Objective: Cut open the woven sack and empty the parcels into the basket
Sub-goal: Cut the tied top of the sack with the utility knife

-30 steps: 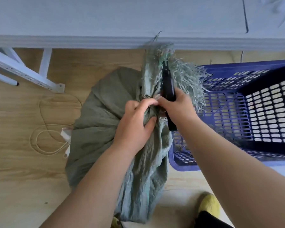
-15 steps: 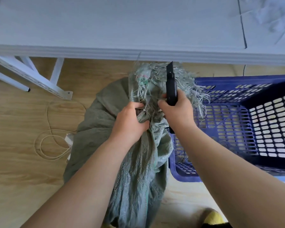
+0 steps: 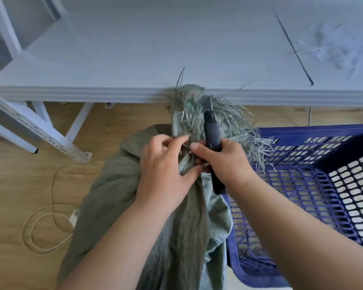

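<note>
I see my left hand [image 3: 166, 174] gripping the woven sack's [image 3: 113, 195] bunched neck, my right hand [image 3: 228, 162] clenching a black knife [image 3: 213, 139] just beside, the basket [image 3: 323, 185] rightward.

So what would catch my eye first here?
Two bare arms meet at the tied neck of a grey-green woven sack in the middle: the left hand grips the neck, and the right hand holds a black utility knife pointing up into its frayed top. A blue slotted basket sits at right.
</note>
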